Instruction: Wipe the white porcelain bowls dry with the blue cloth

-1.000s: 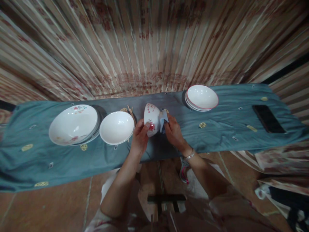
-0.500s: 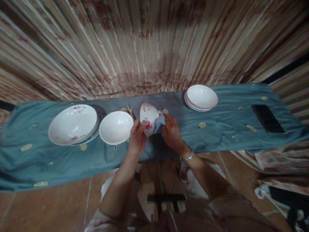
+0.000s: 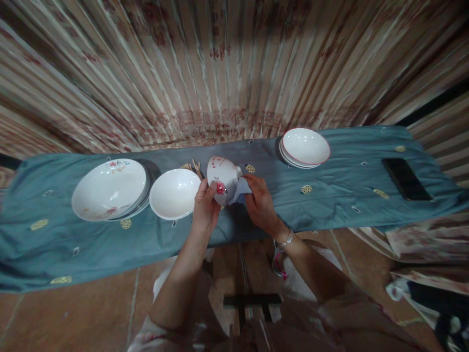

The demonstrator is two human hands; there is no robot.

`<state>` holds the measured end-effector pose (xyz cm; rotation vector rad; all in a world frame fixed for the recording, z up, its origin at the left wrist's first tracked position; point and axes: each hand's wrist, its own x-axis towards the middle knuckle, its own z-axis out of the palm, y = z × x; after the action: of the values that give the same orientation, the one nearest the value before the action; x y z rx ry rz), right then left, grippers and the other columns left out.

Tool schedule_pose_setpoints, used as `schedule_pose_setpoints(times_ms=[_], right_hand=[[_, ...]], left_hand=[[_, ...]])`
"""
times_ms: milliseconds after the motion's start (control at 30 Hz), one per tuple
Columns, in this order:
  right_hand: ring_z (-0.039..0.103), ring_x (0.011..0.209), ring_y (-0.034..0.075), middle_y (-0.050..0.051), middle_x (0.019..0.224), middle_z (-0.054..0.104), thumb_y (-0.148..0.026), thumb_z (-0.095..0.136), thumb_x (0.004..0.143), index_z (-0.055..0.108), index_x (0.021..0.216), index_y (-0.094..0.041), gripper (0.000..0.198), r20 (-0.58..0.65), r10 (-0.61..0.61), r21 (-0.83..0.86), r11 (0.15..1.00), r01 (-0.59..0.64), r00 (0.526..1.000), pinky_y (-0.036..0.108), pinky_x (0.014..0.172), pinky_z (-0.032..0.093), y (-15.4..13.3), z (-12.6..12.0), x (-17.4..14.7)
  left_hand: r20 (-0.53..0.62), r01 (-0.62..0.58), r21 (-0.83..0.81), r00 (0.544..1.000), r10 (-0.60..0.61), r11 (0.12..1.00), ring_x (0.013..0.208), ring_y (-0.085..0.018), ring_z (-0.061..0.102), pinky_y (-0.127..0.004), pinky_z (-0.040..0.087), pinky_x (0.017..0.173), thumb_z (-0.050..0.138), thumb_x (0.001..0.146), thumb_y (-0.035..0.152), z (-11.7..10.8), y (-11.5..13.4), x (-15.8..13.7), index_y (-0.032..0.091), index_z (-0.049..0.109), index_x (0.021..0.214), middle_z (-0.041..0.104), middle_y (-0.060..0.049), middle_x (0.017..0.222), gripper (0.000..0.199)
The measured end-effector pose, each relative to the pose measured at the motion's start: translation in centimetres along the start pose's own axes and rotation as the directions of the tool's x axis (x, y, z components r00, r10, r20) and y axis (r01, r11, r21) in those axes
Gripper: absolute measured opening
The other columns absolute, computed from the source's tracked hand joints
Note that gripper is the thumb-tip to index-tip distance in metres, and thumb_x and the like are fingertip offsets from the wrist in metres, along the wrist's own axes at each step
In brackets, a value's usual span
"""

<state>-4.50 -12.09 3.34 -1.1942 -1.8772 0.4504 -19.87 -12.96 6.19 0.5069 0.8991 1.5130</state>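
Small white bowl (image 3: pixel 223 177), red-patterned: held above the table (image 3: pixel 91 244) at centre, tipped on its side, mouth turned left and foot toward the right hand (image 3: pixel 261 204). Left hand (image 3: pixel 204 209): fingers clasped on the bowl's near wall, thumb over the red mark. Right hand: fingers pinching a pale cloth (image 3: pixel 240 187) that touches the bowl's foot.

Dim warm light, strong fisheye bending at edges (curtain (image 3: pixel 227 63) streaked), soft blur throughout

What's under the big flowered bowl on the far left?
The flowered bowl sits on at least one more dish, whose rim peeks out at its right edge. How many are stacked is hidden. Below lies the teal cloth.
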Motion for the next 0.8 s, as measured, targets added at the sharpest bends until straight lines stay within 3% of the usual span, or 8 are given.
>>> schedule_pose_setpoints(times_ms=[233, 433, 800], right_hand=[[0.048, 0.135, 0.025, 0.014, 0.144, 0.054, -0.013, 0.038, 0.090, 0.052, 0.144, -0.018, 0.056, 0.002, -0.032, 0.012, 0.999, 0.032, 0.999, 0.049, 0.117, 0.041, -0.3, 0.3, -0.3], [0.041, 0.143, 0.027, 0.015, 0.151, 0.048, -0.017, 0.037, 0.092, 0.044, 0.150, -0.018, 0.058, 0.039, -0.013, -0.025, 1.000, 0.014, 0.999, 0.056, 0.120, 0.033, 0.4, 0.6, 0.0], [0.044, 0.141, 0.029, 0.020, 0.148, 0.051, -0.022, 0.036, 0.098, 0.047, 0.146, -0.013, 0.050, -0.001, 0.012, -0.115, 0.993, -0.012, 1.000, 0.055, 0.116, 0.039, 0.9, 1.3, 0.1]], left_hand=[[0.013, 0.010, -0.024, 1.000, -0.010, 1.000, 0.072, -0.009, 0.065, -0.020, 0.052, 0.070, 0.087, 0.068, 0.034, 0.2, 0.1, -0.3, 0.021, 0.062, 0.087, 0.071, 0.003, 0.083, 0.033], [0.005, 0.007, 0.003, 1.000, -0.007, 1.000, 0.069, -0.009, 0.063, -0.020, 0.050, 0.066, 0.084, 0.071, 0.034, 0.2, 0.0, -0.4, 0.021, 0.061, 0.084, 0.069, 0.003, 0.080, 0.030], [0.024, 0.000, -0.030, 1.000, 0.001, 1.000, 0.067, -0.008, 0.062, -0.018, 0.050, 0.065, 0.085, 0.071, 0.031, 0.3, -0.3, -0.5, 0.020, 0.066, 0.085, 0.069, 0.003, 0.078, 0.026]])
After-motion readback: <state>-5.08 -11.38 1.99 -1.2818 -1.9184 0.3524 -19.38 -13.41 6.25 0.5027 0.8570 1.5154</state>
